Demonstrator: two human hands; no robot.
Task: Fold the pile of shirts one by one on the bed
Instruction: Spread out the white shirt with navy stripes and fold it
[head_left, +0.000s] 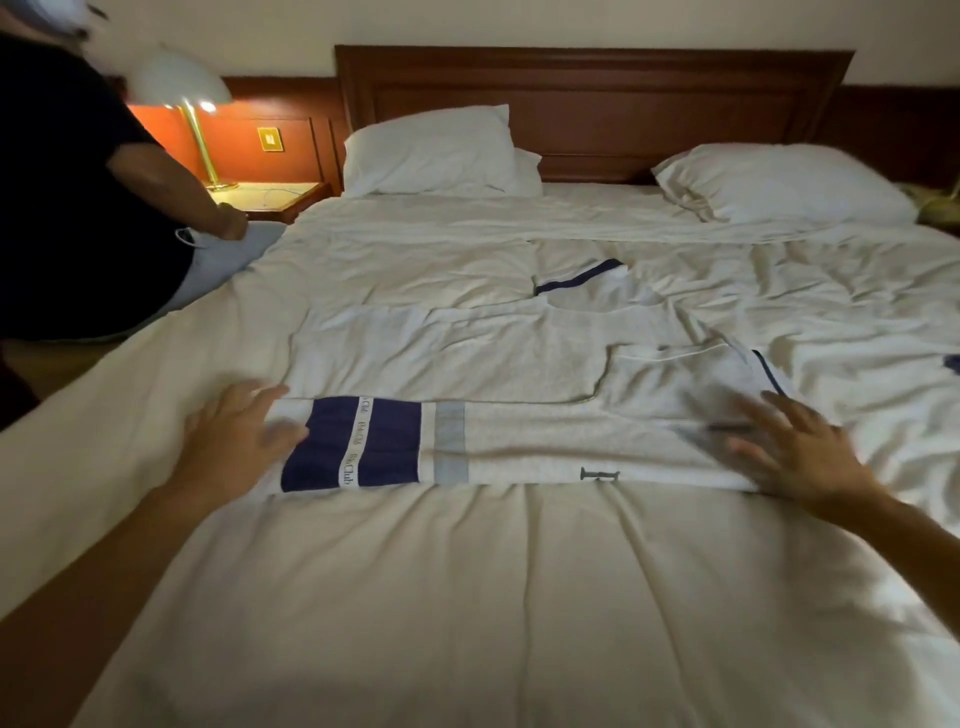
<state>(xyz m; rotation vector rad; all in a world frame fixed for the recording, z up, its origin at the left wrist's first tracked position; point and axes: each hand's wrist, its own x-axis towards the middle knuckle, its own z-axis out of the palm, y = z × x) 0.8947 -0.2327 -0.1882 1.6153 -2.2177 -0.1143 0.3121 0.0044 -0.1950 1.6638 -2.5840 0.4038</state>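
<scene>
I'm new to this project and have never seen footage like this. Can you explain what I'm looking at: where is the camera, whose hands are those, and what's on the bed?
There is no machine here. A person wears a wide-angle camera on their head, so this single picture looks forward and down over their own arms. The left hand and right hand lie open, fingers spread, on the two ends of a white shirt with a navy band. The shirt is laid across the bed and seems partly folded. Neither hand grips anything. Further back are a left pillow, a right pillow and a lit lamp. Another person sits at the bed's left edge.
</scene>
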